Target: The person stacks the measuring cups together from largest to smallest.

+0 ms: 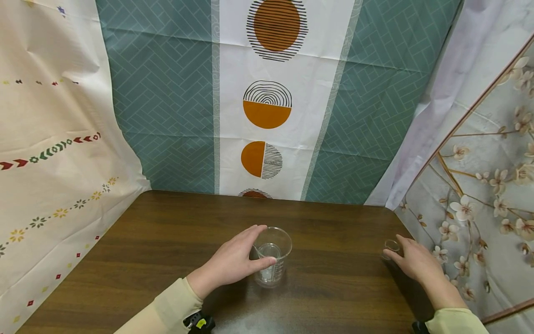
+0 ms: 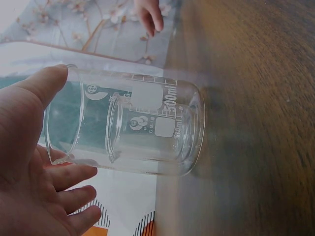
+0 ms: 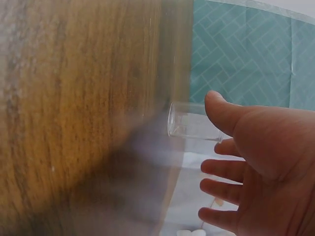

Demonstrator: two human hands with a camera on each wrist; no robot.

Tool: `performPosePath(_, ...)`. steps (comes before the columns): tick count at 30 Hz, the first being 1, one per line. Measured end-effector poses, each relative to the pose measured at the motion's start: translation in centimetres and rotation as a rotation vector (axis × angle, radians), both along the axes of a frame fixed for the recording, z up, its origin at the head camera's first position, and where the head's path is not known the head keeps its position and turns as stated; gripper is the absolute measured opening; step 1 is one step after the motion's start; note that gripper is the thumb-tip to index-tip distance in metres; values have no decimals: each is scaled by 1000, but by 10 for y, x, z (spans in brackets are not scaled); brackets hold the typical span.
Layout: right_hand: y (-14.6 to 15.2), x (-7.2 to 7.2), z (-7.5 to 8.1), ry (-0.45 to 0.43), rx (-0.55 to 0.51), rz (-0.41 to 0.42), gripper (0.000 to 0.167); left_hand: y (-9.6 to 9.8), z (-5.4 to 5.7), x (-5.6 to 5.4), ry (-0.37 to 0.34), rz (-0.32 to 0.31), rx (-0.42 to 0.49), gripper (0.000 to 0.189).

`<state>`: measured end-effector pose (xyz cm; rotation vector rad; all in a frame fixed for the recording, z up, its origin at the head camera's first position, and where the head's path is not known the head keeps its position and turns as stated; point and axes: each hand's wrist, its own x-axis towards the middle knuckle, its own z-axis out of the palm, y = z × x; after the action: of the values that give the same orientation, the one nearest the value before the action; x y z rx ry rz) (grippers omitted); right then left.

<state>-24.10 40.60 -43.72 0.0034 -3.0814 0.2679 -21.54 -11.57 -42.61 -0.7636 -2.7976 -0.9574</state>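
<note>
Near the middle of the wooden table stands a large clear glass beaker (image 1: 282,260) marked 500ml. My left hand (image 1: 233,260) grips it by the rim, thumb on one side and index finger on the other. Inside it sits a smaller glass beaker (image 2: 142,132) with its own white markings, upright at the bottom. Off to the right, my right hand (image 1: 415,260) holds a small clear glass beaker (image 3: 194,123) near its rim between thumb and index finger. The other fingers of that hand stretch out loosely.
The dark brown wooden table (image 1: 333,278) reaches back to a green and white patterned cloth (image 1: 167,106). A cream cloth (image 1: 50,162) hangs along the left, and a floral panel (image 1: 492,208) stands close beside my right hand.
</note>
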Motion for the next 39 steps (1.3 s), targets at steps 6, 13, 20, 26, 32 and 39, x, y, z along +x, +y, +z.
performPosePath(6,2,0,-1,-23,0,3,93,0,1,0,-5,-4,-2,95)
performPosePath(13,2,1,-3,-27,-1,3,91,0,2,1,-2,-3,1,94)
performPosePath(20,1,0,-5,-3,-1,16,88,0,2,2,0,2,2,94)
performPosePath(26,0,0,-5,4,-1,19,86,0,3,2,-8,3,-1,95)
performPosePath(32,-1,0,-5,26,-2,18,78,0,2,2,-10,-1,2,95)
performPosePath(39,-2,-1,-5,61,-11,6,67,0,2,1,-3,-1,-3,95)
